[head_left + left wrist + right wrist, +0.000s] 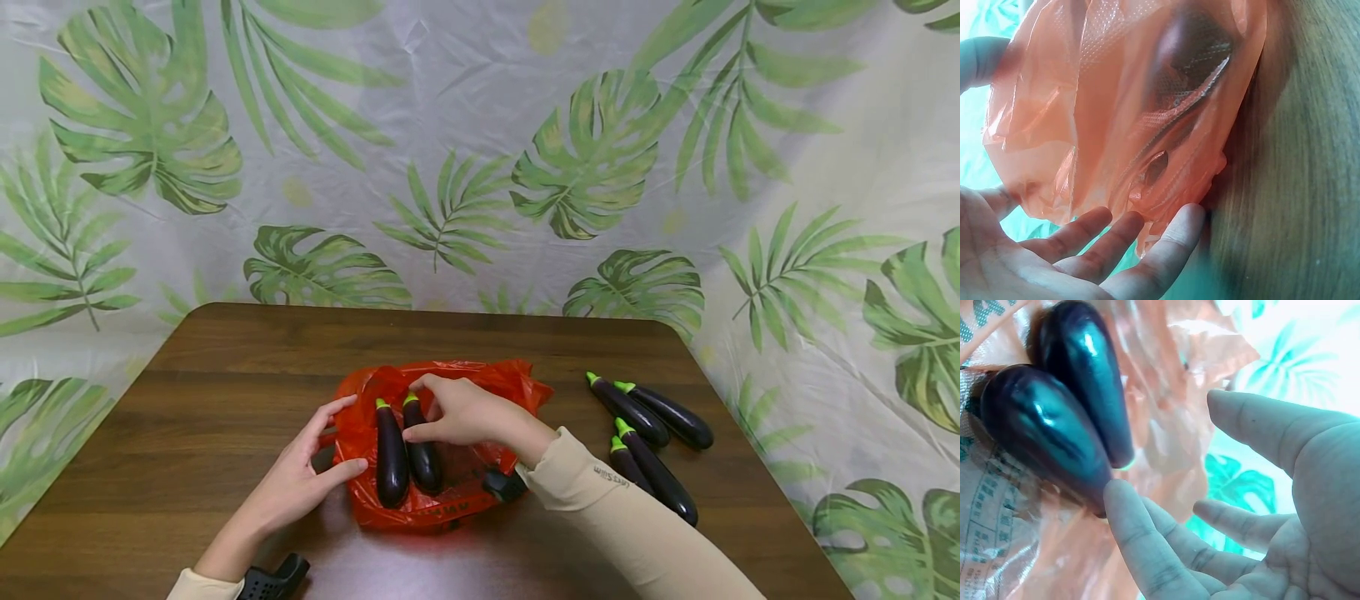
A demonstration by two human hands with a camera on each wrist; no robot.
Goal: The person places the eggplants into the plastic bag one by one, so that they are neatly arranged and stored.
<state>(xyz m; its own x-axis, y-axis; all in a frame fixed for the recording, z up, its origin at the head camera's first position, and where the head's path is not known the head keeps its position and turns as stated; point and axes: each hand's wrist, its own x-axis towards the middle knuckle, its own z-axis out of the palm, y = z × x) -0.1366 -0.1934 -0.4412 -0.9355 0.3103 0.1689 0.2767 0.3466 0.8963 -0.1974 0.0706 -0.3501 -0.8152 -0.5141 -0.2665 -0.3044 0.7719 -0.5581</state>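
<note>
Two dark purple eggplants, a left one (pixel 391 462) and a right one (pixel 425 467), lie side by side on a spread red plastic bag (pixel 517 382), green stems toward the far side. My right hand (pixel 468 412) is over the right eggplant with thumb and fingers spread apart. In the right wrist view, one fingertip is right at the narrow end of an eggplant (pixel 1047 428). My left hand (pixel 300 471) is at the bag's left edge, its thumb and fingers extended and parted. Seen from the left wrist, its fingertips overlap the bag's thin side (pixel 1104 125).
Several more eggplants (pixel 667 414) lie in a loose group on the wooden table (pixel 247 367), right of the bag, partly behind my right sleeve (pixel 600 492). A leaf-patterned cloth (pixel 465 108) hangs behind the table. A black device (pixel 273 579) sits at my left wrist.
</note>
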